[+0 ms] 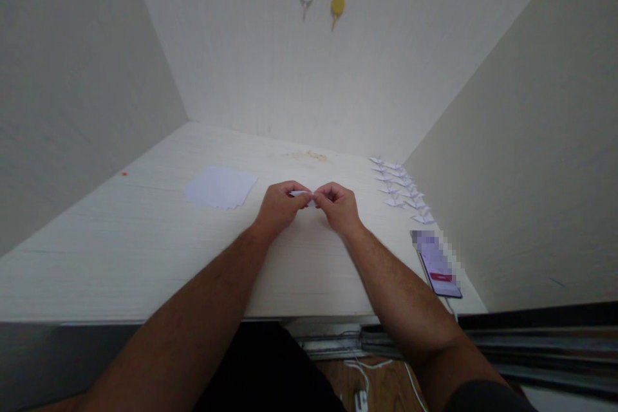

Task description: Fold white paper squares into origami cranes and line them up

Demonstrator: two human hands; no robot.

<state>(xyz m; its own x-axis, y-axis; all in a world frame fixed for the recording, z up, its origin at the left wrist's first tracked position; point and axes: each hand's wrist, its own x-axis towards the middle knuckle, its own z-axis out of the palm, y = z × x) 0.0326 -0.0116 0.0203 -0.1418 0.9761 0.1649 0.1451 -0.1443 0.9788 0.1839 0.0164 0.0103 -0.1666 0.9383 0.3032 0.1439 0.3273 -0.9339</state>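
Now, a small white paper (300, 193) is pinched between the left grip (281, 203) and right grip (340, 206); it could be torn if pulled too hard.

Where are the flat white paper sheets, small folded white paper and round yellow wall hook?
White paper sheets (219, 187): head view, middle of the pile.
Folded white paper (298, 193): head view, exposed left part.
Yellow wall hook (338, 4): head view, round disc.

A phone (438, 270) lies near the front right corner of the tabletop (309, 264), a red speck (124, 174) by its left edge, two hooks (338, 4) above its back edge
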